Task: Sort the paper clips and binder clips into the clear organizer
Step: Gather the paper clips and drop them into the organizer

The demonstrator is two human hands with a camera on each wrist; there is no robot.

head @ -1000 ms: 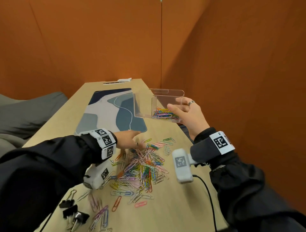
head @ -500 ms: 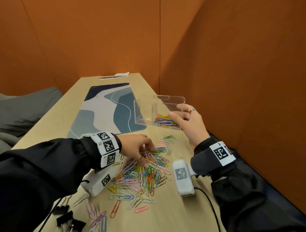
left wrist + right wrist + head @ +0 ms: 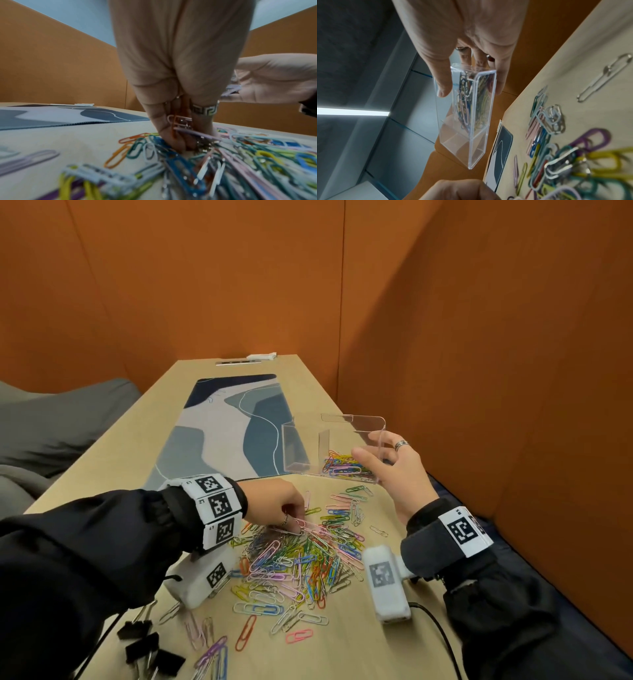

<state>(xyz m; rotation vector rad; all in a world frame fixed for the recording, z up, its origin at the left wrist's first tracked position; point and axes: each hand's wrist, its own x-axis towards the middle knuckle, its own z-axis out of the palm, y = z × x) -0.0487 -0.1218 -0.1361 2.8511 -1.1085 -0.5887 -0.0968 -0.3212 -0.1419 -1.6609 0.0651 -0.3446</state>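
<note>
A heap of coloured paper clips [image 3: 301, 556] lies on the wooden table [image 3: 342, 645]. My left hand [image 3: 291, 515] reaches down into the heap's far edge, its fingers [image 3: 171, 135] curled round a bunch of paper clips [image 3: 181, 121]. My right hand [image 3: 394, 463] holds the clear organizer [image 3: 329, 446] by its right end, just above the table behind the heap. The organizer [image 3: 471, 108] has several paper clips in its right compartment; the left compartment looks empty. Black binder clips [image 3: 144, 648] lie at the near left.
A blue and grey mat [image 3: 233, 426] covers the table's far middle, right behind the organizer. Orange walls [image 3: 479, 371] close in behind and to the right of the table. A black cable [image 3: 442, 635] runs along the near right. A grey seat [image 3: 51, 422] stands to the left.
My left hand has drawn back from the heap's far side into its top and curled round clips. My right hand has lowered the organizer towards the table.
</note>
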